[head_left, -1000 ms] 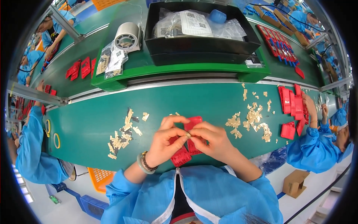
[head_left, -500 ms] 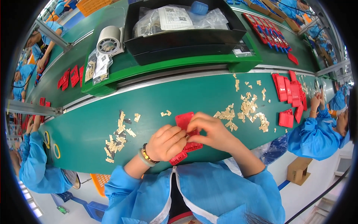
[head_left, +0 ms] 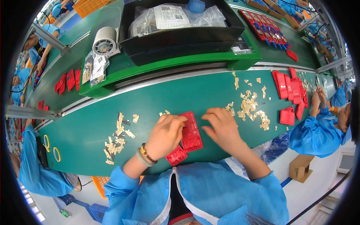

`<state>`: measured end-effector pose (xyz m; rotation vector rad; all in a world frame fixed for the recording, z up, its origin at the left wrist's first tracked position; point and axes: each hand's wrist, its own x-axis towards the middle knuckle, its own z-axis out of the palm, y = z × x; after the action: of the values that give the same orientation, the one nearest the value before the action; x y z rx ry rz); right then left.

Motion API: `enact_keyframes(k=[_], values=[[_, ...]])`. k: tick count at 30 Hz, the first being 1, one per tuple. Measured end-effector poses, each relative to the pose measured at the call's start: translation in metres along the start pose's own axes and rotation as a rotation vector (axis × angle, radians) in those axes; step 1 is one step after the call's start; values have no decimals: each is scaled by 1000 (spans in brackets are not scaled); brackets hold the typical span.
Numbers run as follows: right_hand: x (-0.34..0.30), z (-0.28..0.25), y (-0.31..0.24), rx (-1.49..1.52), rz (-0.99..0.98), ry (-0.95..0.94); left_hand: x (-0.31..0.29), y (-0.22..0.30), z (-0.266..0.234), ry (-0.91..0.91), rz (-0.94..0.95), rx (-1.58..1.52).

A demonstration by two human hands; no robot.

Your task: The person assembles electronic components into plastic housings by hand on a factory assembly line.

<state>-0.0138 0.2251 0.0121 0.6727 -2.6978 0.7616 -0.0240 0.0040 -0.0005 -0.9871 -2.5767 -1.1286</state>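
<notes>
Our left hand [head_left: 165, 134] curls over the left edge of the red casing [head_left: 192, 134] on the desk [head_left: 146, 99], any pinch hidden from us, while our spread right hand [head_left: 224, 128] hovers so near the loose brass-coloured pieces [head_left: 247, 106] that a careless sweep could scatter them.

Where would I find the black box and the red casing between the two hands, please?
Red casing [head_left: 192, 131]: head view, middle of its upward-facing side.
Black box [head_left: 183, 48]: head view, on its front wall.
</notes>
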Motion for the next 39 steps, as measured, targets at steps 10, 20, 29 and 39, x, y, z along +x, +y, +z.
enact_keyframes(k=[10,20,29,39], values=[[38,46,5,61,-186,209,3,1,1,333,-410,-352],[31,36,-10,55,-196,-6,-1,2,2,21,-224,-8],[24,64,22,757,394,13,-14,-3,9,89,-114,111],[22,67,23,886,685,-273,-34,3,44,-101,30,394]])
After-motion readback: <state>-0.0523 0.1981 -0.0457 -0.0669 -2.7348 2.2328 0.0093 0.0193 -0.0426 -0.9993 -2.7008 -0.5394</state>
